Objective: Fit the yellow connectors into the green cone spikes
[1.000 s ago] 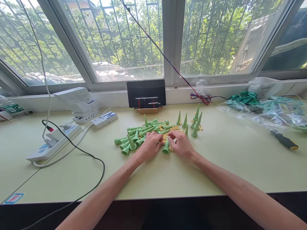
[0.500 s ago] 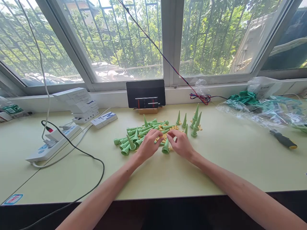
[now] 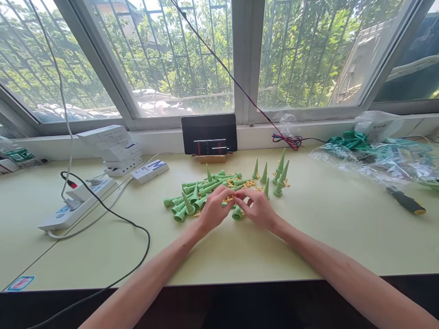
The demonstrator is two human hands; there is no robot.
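Note:
My left hand and my right hand meet fingertip to fingertip over a pile of green plastic watering spikes. Both are closed in a pinch; whatever lies between the fingers is too small and covered to make out. Small yellow plastic pieces are scattered behind and under the fingers. One green spike lies just below my right fingertips, its open end toward me. To the right, several cone-shaped spikes stand upright, some with yellow pieces at their sides.
Behind the pile, a phone leans on a dark tablet. On the left are stacked white boxes, a power strip and a black cable. A screwdriver and clear plastic bags lie at right.
My hands have come together; the fingertips, apart before, now touch. My right hand has shifted slightly left over the near spike. The standing spikes look unmoved.

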